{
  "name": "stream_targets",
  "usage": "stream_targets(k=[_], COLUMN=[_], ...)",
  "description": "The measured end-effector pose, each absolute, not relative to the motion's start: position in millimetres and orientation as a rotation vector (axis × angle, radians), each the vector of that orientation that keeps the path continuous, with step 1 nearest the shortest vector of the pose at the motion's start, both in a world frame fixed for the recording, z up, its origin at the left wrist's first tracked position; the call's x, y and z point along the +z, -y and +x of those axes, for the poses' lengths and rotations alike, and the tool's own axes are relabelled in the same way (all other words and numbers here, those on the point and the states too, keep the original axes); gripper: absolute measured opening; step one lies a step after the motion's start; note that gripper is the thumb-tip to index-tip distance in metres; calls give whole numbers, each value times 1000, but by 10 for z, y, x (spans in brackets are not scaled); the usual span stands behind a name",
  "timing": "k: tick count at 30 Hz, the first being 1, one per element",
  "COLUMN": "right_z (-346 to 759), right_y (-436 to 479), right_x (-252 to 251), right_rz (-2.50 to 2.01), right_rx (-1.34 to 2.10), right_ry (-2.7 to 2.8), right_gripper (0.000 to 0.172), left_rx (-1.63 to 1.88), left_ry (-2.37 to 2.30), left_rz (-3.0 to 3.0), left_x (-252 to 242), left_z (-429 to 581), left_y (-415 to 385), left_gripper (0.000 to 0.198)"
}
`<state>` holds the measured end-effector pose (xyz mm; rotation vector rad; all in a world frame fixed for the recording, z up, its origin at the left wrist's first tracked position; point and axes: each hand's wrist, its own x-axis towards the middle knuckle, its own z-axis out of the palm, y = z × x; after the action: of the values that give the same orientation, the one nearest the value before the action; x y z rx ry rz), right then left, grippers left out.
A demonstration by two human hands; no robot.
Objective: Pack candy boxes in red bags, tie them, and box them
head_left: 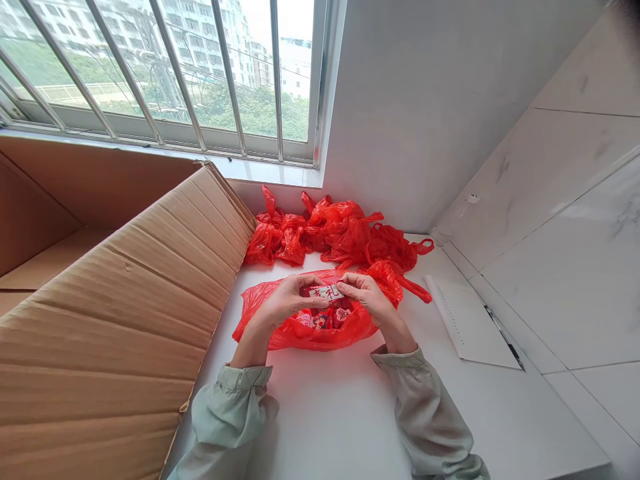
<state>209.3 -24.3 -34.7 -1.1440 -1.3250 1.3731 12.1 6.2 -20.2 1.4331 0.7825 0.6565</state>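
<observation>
Left hand (286, 298) and right hand (367, 293), finger and thumb pinching either end of one character-printed packet (325, 292), seemingly to leave its lettering uncovered, above an open red plastic bag (320, 341) of packaged items (321, 321); bunched red bags (343, 227) behind.

barred window (176, 73), upper left; daylight through it. outside: pale buildings (200, 40), green trees (260, 110). plain grey wall (430, 93) right of window, meeting tiled wall (575, 253): marbled white, dark joints. white table (330, 413) in corner below.
</observation>
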Motion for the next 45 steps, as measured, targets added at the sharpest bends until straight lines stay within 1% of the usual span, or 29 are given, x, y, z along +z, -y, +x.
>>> stream_targets(k=[2,5,8,11,16,20,24,27,31,33,40,45], right_z=[2086,2079,2103,2154,2198,2168,2133,2134,2144,2132,2059,2048], right_y=[240,244,234,215,217,251,291,302,283,276,339,335], right_x=[-346,-334,-343,-368,-364,-303,-230,-209,-239,-255,-196,-197], right_rz=[-1147,-1195,-1233,-1235,-1205,-1279,-1289,-1268,-1144,-1102,-1151,-1162], right_rx=[1350,1205,1129,1133,1173,1048,1000,1039,1247,1288,1156,1155], right_ry=[1319,1401,1454,1478,1505,1563,1639,1620,1506,1453,1509,1517], right_gripper=[37,34,32,29,31,29,30,29,29,29,26,24], left_rx=[669,642,568,516,454,482,583,634,607,609,661,726], left_ry=[-776,-789,-785,-741,-694,-733,-714,-765,-764,-755,-785,-840], left_rz=[1417,1436,1461,1439,1417,1452,1476,1464,1405,1360,1342,1388], left_x=[-195,-174,-149,-143,-157,-149,-197,-246,-221,-187,-166,-189], left_z=[115,111,108,107,96,101,145,174,178,172,153,178], left_y=[-60,-41,-19,-13,-25,-22,-32,-44,-39,-30,-18,-41], left_gripper=[30,32,28,24,27,27,27,28,30,31,35,34])
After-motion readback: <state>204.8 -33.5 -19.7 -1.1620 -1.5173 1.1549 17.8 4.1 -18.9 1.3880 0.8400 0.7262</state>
